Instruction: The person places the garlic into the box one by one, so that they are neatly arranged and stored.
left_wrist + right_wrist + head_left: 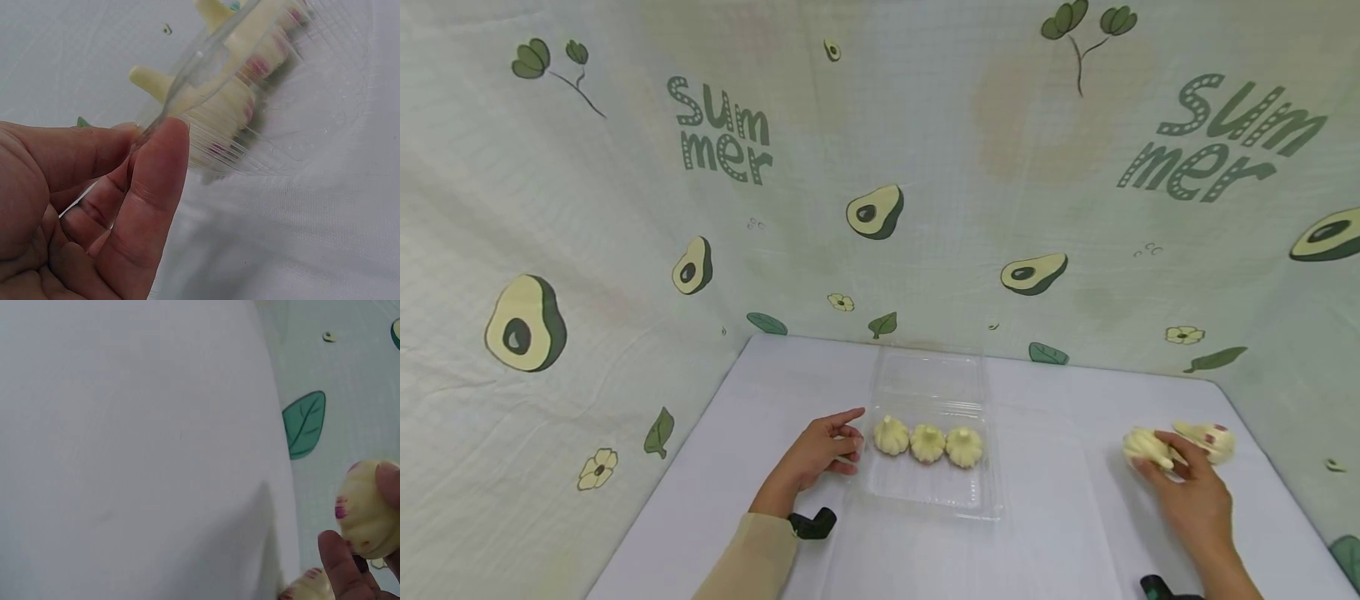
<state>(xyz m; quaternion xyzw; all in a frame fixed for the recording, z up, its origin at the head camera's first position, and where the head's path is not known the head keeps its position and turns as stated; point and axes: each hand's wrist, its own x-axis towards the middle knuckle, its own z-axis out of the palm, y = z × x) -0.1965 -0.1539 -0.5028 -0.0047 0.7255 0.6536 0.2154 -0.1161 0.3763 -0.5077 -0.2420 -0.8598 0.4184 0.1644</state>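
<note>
A clear plastic clamshell box [925, 492] lies with its lid folded back on the table. Three garlic bulbs [928, 443] sit in a row along the hinge side of its base. My left hand [823, 450] is at the box's left side; in the left wrist view its thumb and finger pinch the plastic rim [164, 112]. Far to the right, my right hand [1195, 492] grips a garlic bulb [1144, 448] between thumb and fingers. Another garlic bulb [1219, 443] with purple spots rests just beyond that hand, partly hidden by it.
White cloth covers the table [1052, 500]. A printed curtain [955, 150] with avocados and leaves stands behind the table and along both sides. The raised lid [928, 375] reaches toward the back edge.
</note>
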